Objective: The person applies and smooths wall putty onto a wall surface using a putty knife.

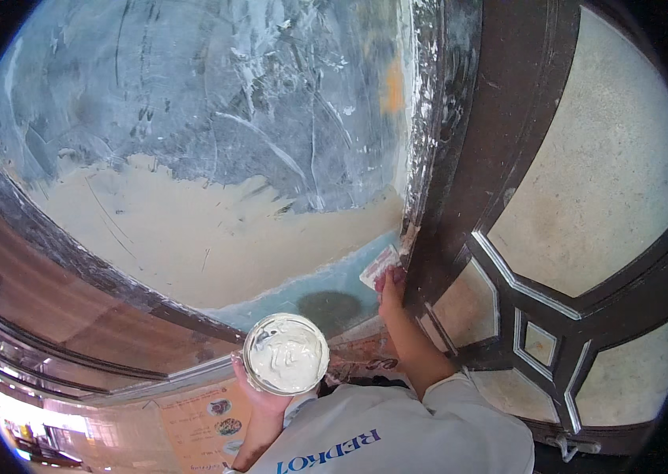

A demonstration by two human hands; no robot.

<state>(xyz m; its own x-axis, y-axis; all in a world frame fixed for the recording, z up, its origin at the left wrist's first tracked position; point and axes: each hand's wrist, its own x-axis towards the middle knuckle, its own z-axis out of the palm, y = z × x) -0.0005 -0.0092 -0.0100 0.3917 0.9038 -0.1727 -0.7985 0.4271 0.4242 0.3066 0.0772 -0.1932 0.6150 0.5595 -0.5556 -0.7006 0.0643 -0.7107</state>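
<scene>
My left hand (259, 395) holds a round tub of white putty (286, 354) from below, its open top facing me. My right hand (391, 286) grips a small flat scraper blade (378, 266), smeared white, and presses it against the wall (192, 103) at the lower right corner, right beside the dark door frame (437, 158). The lower part of the wall carries a smooth cream coat of putty (192, 229). Above it the surface is blue-grey with white scratch marks. A blue strip with a dark patch (326, 304) runs under the cream area.
A dark wooden door (555, 316) with pale frosted panes fills the right side. A dark ledge (73, 253) and brownish moulding curve along the left. A poster with round pictures (207, 419) lies low at the left. My white shirt shows at the bottom.
</scene>
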